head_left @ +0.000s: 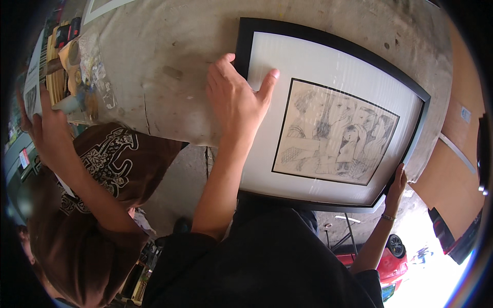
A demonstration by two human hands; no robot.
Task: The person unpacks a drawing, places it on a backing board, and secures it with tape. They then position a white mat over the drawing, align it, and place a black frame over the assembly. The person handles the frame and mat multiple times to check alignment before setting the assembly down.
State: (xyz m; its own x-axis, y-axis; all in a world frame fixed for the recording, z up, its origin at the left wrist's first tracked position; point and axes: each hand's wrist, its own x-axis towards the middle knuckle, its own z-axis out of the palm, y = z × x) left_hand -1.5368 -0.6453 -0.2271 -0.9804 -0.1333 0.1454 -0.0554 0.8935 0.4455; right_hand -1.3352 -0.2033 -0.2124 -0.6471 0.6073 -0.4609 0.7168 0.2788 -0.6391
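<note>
A black picture frame [334, 38] holds a wide white mat [267, 133] around a pencil drawing of several figures [334, 133]. It lies tilted, partly over the cloth-covered table and partly out over its near edge, close to my body. My left hand [237, 97] straddles the frame's left side, fingers bent along the outer edge and thumb stretched over the mat. At the lower right corner, my right hand [396, 186] grips the frame; its fingertips are mostly hidden beneath. Light streaks reflect off the front.
Beside me on the left stands a person in a brown printed shirt [115, 159], one hand [51, 136] raised around a pale sheet [34, 87]. Tools and plastic wrap [97, 72] sit at the table's left end. Cardboard [459, 138] leans at right; a red car [390, 264] is beyond.
</note>
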